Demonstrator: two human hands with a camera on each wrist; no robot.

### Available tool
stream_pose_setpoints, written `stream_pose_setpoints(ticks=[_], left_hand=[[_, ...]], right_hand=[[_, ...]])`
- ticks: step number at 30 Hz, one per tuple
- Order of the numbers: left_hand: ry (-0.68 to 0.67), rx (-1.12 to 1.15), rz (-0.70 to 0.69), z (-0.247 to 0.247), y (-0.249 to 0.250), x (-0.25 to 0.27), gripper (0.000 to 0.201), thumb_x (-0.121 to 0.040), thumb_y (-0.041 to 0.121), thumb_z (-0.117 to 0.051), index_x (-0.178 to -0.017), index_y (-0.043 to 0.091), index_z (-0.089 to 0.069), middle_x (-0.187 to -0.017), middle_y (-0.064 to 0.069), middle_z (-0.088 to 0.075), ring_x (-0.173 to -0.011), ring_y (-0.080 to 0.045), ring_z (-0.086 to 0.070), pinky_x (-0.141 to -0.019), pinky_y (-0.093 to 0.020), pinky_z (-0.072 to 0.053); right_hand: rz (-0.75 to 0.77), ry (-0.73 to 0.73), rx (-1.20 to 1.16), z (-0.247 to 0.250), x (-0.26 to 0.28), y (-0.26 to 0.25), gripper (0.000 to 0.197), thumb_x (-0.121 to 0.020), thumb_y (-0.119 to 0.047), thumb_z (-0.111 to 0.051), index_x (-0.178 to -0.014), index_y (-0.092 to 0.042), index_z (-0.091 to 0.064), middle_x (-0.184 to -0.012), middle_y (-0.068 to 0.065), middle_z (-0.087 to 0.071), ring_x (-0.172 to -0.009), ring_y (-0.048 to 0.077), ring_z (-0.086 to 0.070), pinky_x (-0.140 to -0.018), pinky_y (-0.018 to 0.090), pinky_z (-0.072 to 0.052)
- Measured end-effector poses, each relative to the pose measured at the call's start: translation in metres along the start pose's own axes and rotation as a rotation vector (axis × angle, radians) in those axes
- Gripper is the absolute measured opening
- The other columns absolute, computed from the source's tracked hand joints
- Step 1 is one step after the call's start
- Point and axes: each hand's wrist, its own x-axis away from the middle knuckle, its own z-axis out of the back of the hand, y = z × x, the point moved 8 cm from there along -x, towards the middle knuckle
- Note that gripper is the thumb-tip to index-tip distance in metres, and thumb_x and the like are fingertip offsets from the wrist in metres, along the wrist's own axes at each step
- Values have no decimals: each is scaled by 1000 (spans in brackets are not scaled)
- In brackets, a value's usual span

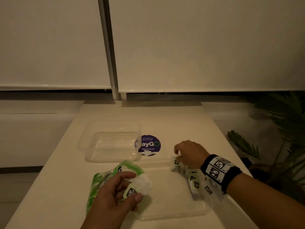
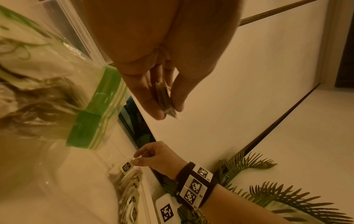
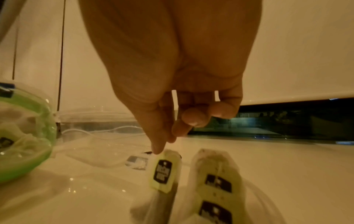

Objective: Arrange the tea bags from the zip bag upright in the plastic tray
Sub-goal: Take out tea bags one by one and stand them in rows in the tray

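Observation:
A shallow clear plastic tray (image 1: 166,210) lies at the front of the white table. Along its right side several tea bags (image 1: 194,182) with pale green tags stand in a row. My right hand (image 1: 179,157) hovers over the far end of that row, and its thumb tip (image 3: 158,149) touches the tag of the end tea bag (image 3: 162,171); the other fingers are loosely curled. The green-printed zip bag (image 1: 100,179) lies at the left with more tea bags inside. Just right of its mouth, my left hand (image 1: 135,187) pinches a small stack of tea bags (image 2: 164,100) between thumb and fingers.
A deep clear container (image 1: 113,142) stands behind the zip bag, beside a round purple sticker (image 1: 149,146). A potted palm (image 1: 280,129) is off the table's right edge. Closed blinds hang behind the table.

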Motion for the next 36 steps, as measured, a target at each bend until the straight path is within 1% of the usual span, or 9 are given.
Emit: stream_pose_setpoints(ticks=[2, 5, 8, 13, 18, 24, 27, 32, 36], left_hand=[[21, 12, -10, 1, 1, 1, 41, -68, -21, -71, -99, 4, -64, -72, -13, -65, -57, -20, -64, -49, -29, -55], [25, 19, -40, 2, 6, 3, 41, -70, -20, -71, -100, 6, -63, -70, -13, -65, -57, -20, -64, -47, -25, -52], [19, 21, -74, 1, 13, 5, 41, -69, -16, -75, -102, 5, -62, -72, -19, -66, -57, -21, -64, -47, -23, -51], [22, 54, -71, -2, 16, 7, 48, -60, -8, -78, -103, 5, -61, -70, -18, -67, -55, -24, -64, -45, -23, -50], [10, 86, -21, -7, 12, 11, 53, -50, -2, -77, -100, 3, -62, -69, -13, -68, -58, -23, -65, -49, -31, -55], [-39, 41, 78, 1, 6, 17, 40, -68, -10, -72, -103, 4, -60, -78, -23, -72, -62, -37, -70, -46, -31, -55], [-92, -57, 108, 6, 7, 18, 34, -71, 2, -75, -102, 5, -61, -72, -22, -71, -58, -33, -68, -47, -30, -51], [75, -282, -85, 20, 32, 10, 27, -64, 46, -83, -85, 30, -74, -80, -5, -74, -67, -16, -70, -56, -25, -55], [-11, -386, -258, -2, 59, 2, 18, -81, 28, -72, -97, 36, -72, -87, 9, -74, -80, -6, -68, -71, -23, -55]], right_hand=[[18, 58, -76, 16, 12, -12, 28, -95, -32, -57, -120, -21, -63, -111, 1, -63, -96, 17, -59, -80, 29, -46], [127, 158, -594, 47, 43, -44, 19, -95, -35, -59, -101, -23, -72, -85, -9, -69, -73, 4, -60, -72, 26, -53], [271, 14, -951, 64, 78, -87, 18, -94, -32, -62, -96, -19, -75, -84, 2, -73, -69, 6, -62, -64, 19, -49], [330, -79, -998, 62, 99, -113, 5, -86, -25, -73, -88, -21, -74, -81, 7, -73, -66, 12, -63, -68, 28, -53], [262, -125, -1029, 55, 101, -114, 3, -89, -18, -71, -86, -17, -72, -71, 1, -72, -59, 9, -62, -60, 21, -49], [247, -84, -1017, 62, 102, -107, 10, -90, -18, -69, -89, -10, -73, -67, -1, -69, -57, 6, -59, -61, 23, -49], [274, -38, -980, 75, 101, -103, 12, -90, -21, -69, -84, -12, -74, -68, 1, -68, -60, 5, -59, -62, 22, -49], [372, 12, -865, 92, 103, -108, 13, -90, -27, -68, -85, -16, -72, -81, 0, -68, -71, 6, -57, -67, 19, -46], [426, 25, -890, 101, 102, -116, 14, -91, -25, -67, -88, -12, -71, -83, -1, -69, -76, 10, -62, -69, 16, -45]])
